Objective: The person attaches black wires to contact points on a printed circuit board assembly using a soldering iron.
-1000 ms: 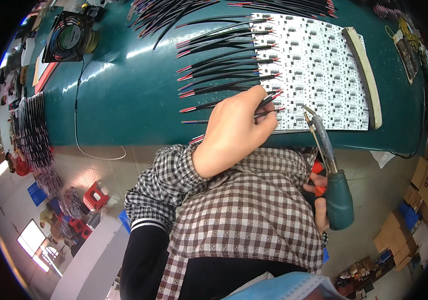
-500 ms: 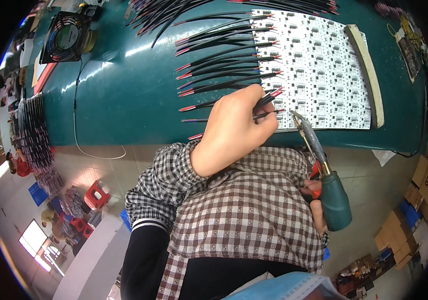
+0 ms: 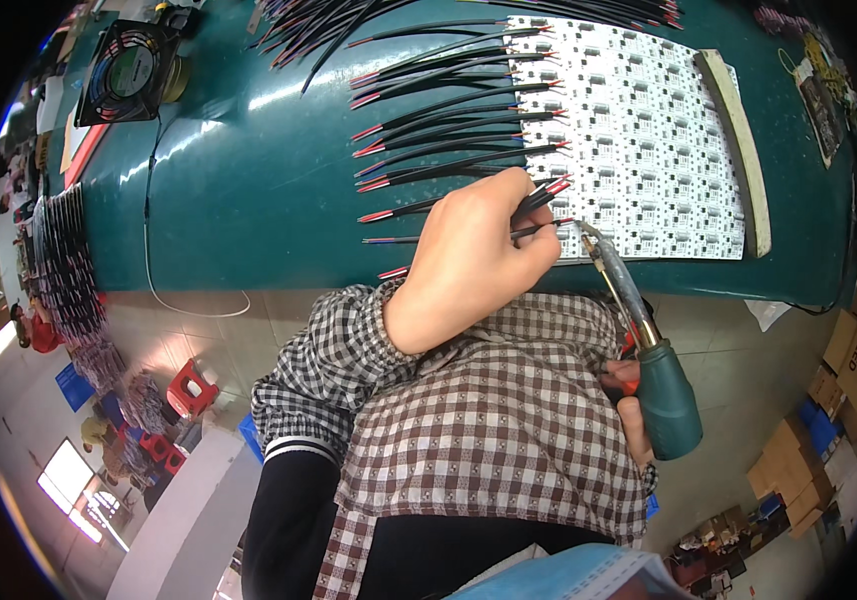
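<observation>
My left hand (image 3: 474, 262) pinches black cables (image 3: 532, 203) with red wire ends over the near left edge of a white circuit board panel (image 3: 639, 150). One thin cable under my fingertips points its bared end at the board's pads. In my right hand (image 3: 633, 425), partly hidden behind the green handle, is a soldering iron (image 3: 671, 405). Its tip comes up from the lower right to that wire end; whether they touch I cannot tell. Several more black cables (image 3: 449, 125) lie in a row along the panel's left edge, their right ends on it.
A pale bar (image 3: 739, 150) lies along the panel's right side. Loose cable bundles (image 3: 334, 25) rest at the far edge of the green table (image 3: 259, 200). A small fan (image 3: 129, 70) with a cord stands far left, and more cables (image 3: 64, 260) hang over the left end.
The soldering iron has shifted slightly left, bringing its tip closer to the wire end by my left fingertips. My left hand has barely moved.
</observation>
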### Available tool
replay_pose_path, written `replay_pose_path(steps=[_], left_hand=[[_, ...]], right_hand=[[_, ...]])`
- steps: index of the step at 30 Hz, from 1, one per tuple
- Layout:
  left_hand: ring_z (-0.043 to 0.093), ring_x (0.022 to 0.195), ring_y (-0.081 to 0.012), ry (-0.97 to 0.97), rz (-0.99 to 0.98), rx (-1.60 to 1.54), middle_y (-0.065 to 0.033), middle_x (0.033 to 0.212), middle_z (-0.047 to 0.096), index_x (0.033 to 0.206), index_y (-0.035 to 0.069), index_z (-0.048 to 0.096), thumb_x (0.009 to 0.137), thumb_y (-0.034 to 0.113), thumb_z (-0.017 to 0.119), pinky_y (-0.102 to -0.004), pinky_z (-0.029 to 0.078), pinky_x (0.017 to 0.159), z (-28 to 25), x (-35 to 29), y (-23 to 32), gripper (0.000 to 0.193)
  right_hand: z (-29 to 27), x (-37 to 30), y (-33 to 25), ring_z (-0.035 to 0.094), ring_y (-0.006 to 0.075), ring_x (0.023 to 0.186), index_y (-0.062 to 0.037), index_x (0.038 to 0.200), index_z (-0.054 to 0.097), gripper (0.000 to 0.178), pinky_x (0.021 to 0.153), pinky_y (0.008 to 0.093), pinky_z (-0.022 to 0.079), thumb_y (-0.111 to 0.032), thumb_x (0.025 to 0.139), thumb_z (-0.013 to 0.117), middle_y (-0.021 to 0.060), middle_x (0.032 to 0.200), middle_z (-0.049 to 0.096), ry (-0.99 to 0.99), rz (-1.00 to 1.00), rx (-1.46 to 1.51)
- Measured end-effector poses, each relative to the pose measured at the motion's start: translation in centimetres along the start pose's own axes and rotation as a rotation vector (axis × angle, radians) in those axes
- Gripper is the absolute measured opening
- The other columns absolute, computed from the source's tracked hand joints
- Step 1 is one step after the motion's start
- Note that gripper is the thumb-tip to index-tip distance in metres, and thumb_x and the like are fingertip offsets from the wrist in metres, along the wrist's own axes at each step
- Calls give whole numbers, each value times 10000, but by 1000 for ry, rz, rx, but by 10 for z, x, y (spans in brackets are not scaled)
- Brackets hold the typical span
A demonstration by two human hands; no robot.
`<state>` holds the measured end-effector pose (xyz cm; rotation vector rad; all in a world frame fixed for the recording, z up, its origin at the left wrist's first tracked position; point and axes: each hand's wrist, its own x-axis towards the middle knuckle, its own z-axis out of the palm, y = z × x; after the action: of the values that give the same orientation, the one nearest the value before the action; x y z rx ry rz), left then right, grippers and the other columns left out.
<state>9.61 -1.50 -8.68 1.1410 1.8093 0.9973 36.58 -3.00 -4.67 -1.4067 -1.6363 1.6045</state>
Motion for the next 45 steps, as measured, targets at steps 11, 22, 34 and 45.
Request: replay_pose_path(steps=[11,22,34,45], left_hand=[[620,643,-151,-8,-5,-7,-148,772,675,837,-53,568,772,95,674,-295,499,573,-1,2,0,194],[617,625,-145,2,-4,34,-137,766,674,829,-47,560,769,91,673,-288,496,567,2,0,1,188],[620,633,-120,103,28,-8,-113,738,672,791,-24,550,750,46,680,-267,495,545,15,-5,-5,154],[615,626,-123,103,11,-38,-118,737,673,781,-25,547,745,46,680,-268,492,545,16,-6,-2,156]], right_hand=[[-2,-5,5,689,233,842,58,1036,632,451,745,334,567,-288,805,804,137,888,686,-1,-35,-108],[-2,0,2,681,275,929,61,1074,602,494,782,377,576,-307,810,801,164,965,660,67,-11,51],[0,-1,-1,686,271,919,75,1116,586,514,816,380,576,-273,808,805,160,957,675,37,-6,71],[-2,3,3,686,260,856,74,1059,611,441,782,361,562,-238,809,796,165,909,683,7,-79,-52]])
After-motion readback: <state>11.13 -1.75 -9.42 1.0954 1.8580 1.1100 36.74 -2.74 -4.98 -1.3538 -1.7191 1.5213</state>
